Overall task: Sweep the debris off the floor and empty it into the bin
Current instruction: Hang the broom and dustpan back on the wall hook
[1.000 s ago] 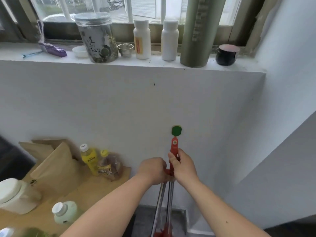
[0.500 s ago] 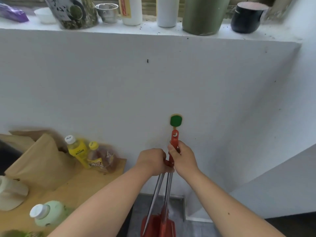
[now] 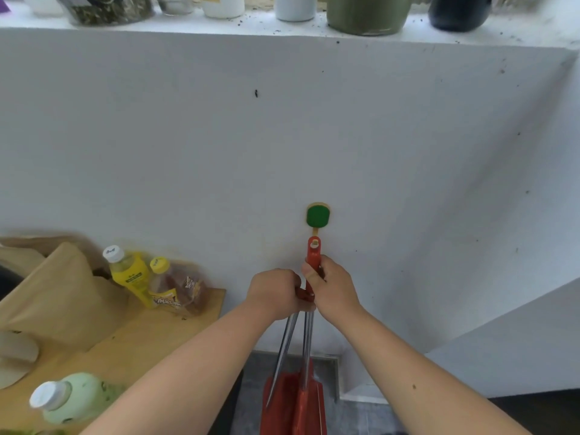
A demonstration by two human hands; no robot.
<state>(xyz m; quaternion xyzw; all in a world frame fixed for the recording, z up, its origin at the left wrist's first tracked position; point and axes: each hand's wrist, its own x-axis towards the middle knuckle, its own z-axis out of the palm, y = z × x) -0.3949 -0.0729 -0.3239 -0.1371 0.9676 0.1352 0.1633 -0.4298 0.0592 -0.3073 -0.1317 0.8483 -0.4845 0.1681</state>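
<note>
Two metal-shafted tools with red grips stand against the white wall, below a green wall hook [image 3: 317, 216]. My right hand [image 3: 337, 291] is closed around the taller red handle [image 3: 314, 254], whose hanging hole sits just under the hook. Its shaft [image 3: 307, 346] runs straight down into a red dustpan [image 3: 290, 403] on the floor. My left hand [image 3: 276, 291] grips the other red handle; that shaft [image 3: 284, 346] slants down to the left in front of the dustpan. The lower end of this second tool is hidden. No debris or bin is in view.
A wooden table [image 3: 163, 337] at the left carries paper bags [image 3: 59, 293], a yellow bottle [image 3: 128, 274], a brown bottle [image 3: 175, 287] and a pale green bottle [image 3: 72, 400]. Jars and bottles line the windowsill [image 3: 257, 23] above. A white wall [image 3: 518, 350] juts out at the right. Grey floor [image 3: 354, 419] lies below.
The view has tipped down, so more of the red dustpan shows. The left shaft has swung apart from the right one. Both hands stay on the handles below the hook.
</note>
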